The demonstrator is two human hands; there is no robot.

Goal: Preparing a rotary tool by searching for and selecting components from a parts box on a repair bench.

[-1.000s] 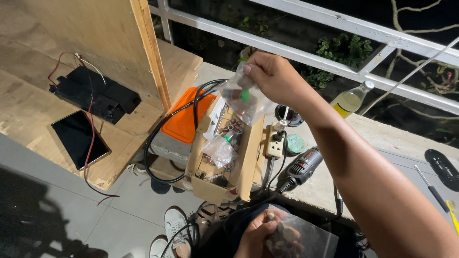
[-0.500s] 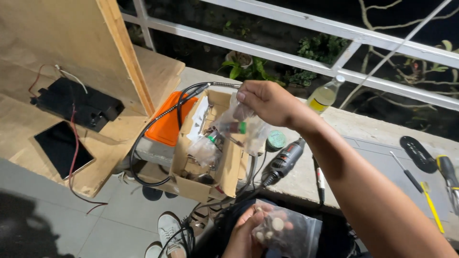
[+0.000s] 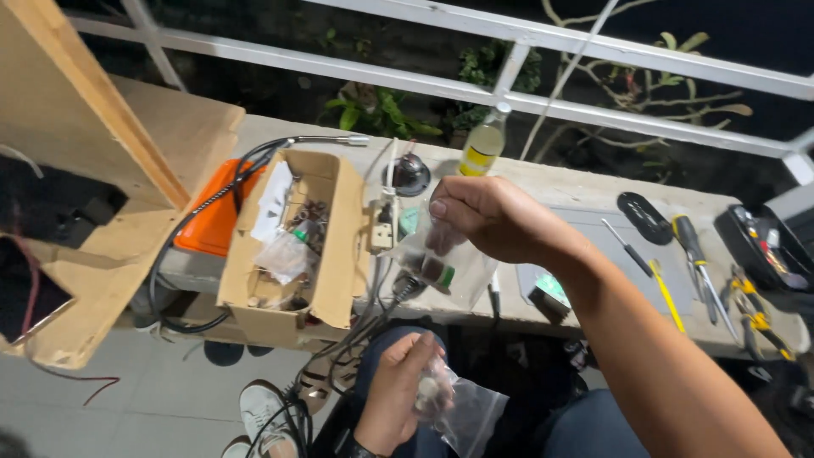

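Observation:
My right hand (image 3: 492, 219) pinches the top of a clear plastic bag (image 3: 445, 270) with small dark parts inside, hanging above the front of the concrete ledge (image 3: 577, 199). My left hand (image 3: 398, 394), low over my lap, grips a second clear plastic bag (image 3: 471, 411) holding small round pieces. To the left stands an open cardboard box (image 3: 335, 254) with more little bags and parts in it.
A power strip (image 3: 386, 225) and black cables lie beside the box, with an orange case (image 3: 208, 220) behind. A bottle of yellowish liquid (image 3: 482, 144) stands at the railing. Screwdrivers (image 3: 670, 288), pliers and a black tray (image 3: 767, 246) lie right. A plywood structure (image 3: 85, 127) rises left.
My right hand has carried its bag from above the cardboard box to the right, clear of the box and closer to me. The left hand stays low with its bag.

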